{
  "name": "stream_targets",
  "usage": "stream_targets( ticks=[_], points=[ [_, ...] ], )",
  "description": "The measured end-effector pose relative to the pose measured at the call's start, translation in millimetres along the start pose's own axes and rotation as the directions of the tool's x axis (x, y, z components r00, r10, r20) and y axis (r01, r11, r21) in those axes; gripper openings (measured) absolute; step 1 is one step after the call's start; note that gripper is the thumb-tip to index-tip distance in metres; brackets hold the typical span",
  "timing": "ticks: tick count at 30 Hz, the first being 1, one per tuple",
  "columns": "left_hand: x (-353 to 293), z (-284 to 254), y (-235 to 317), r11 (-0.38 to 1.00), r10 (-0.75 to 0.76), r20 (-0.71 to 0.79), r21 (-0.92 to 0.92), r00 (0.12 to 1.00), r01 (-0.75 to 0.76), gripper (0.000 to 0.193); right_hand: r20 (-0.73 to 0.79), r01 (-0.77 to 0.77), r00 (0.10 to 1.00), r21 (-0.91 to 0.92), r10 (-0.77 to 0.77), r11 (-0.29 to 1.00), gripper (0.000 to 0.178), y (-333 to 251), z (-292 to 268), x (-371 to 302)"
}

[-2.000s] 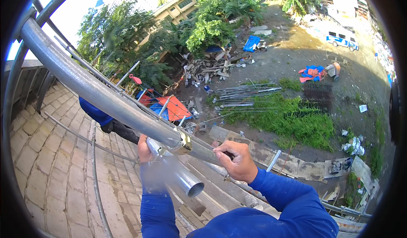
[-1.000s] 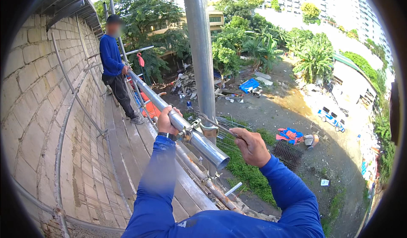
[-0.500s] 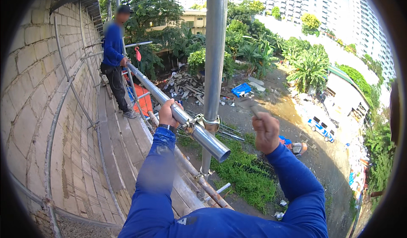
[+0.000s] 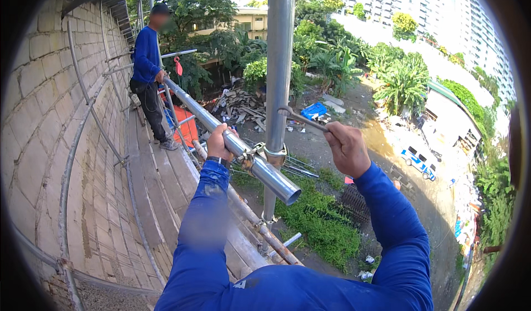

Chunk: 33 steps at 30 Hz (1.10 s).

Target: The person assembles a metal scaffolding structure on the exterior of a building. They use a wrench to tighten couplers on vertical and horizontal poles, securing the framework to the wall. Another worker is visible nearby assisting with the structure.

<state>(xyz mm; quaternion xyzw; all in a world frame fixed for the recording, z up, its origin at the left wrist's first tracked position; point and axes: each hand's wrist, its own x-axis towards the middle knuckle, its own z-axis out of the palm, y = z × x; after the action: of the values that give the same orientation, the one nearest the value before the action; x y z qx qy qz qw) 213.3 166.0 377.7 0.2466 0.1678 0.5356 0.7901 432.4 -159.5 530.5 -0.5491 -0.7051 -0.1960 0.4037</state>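
My left hand [image 4: 217, 143] is wrapped around a shiny metal scaffold pipe [image 4: 191, 107] that slopes from the far left toward me. Close to its open near end, a swivel clamp [image 4: 248, 160] joins it to an upright pipe [image 4: 281, 56], with a second clamp half [image 4: 275, 155] around that upright. In my right hand [image 4: 350, 148], closed and raised to the right of the upright, is a wrench [image 4: 307, 120]. Its ring head overlaps the upright above the clamp; whether they touch I cannot tell.
A co-worker [image 4: 146, 53] in blue stands on the planks [image 4: 145, 170] at the far left, one hand on the pipe's far end. A block wall [image 4: 44, 123] runs along the left. Below this height lie rubble [image 4: 240, 107], plants and a blue-white vehicle [image 4: 418, 163]. A rusty lower rail [image 4: 243, 208] crosses under.
My right hand has risen and turned, so the wrench, blurred before, now points left toward the upright pipe. My left hand keeps its grip on the sloping pipe.
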Motion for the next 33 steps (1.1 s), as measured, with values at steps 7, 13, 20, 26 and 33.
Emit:
stream_targets(
  ticks=[7, 13, 20, 26, 33],
  points=[
    [-1.7, 9.9, -11.2, 1.000, 0.009, 0.038, 0.014, 0.999, -0.009, 0.024, 0.673, 0.100, 0.730, -0.276, 0.118, 0.956, 0.009, 44.4, 34.0, -50.4],
    [-1.9, -3.1, -10.3, 1.000, 0.027, -0.004, -0.009, 1.000, -0.027, 0.024, 0.142, 0.065, 0.988, -0.069, -0.054, 0.996, 0.010, 17.6, 4.0, -12.3],
    [-2.3, -6.7, -8.8, 0.996, -0.014, 0.011, -0.085, 1.000, 0.015, 0.029, 0.267, -0.239, 0.964, 0.881, -0.013, 0.408, 0.031, -60.5, 41.5, 14.0],
    [5.5, -19.6, -22.2, 0.998, -0.027, 0.039, -0.047, 0.999, 0.029, 0.032, 0.607, -0.575, 0.769, 0.794, -0.199, 0.198, 0.038, -46.1, 101.5, 1.2],
    [-9.4, -29.9, -24.0, 0.999, 0.036, -0.010, -0.010, 0.999, -0.036, 0.025, 0.371, -0.378, 0.890, 0.925, -0.266, 0.027, 0.039, -64.9, 87.1, 35.2]
  ],
)
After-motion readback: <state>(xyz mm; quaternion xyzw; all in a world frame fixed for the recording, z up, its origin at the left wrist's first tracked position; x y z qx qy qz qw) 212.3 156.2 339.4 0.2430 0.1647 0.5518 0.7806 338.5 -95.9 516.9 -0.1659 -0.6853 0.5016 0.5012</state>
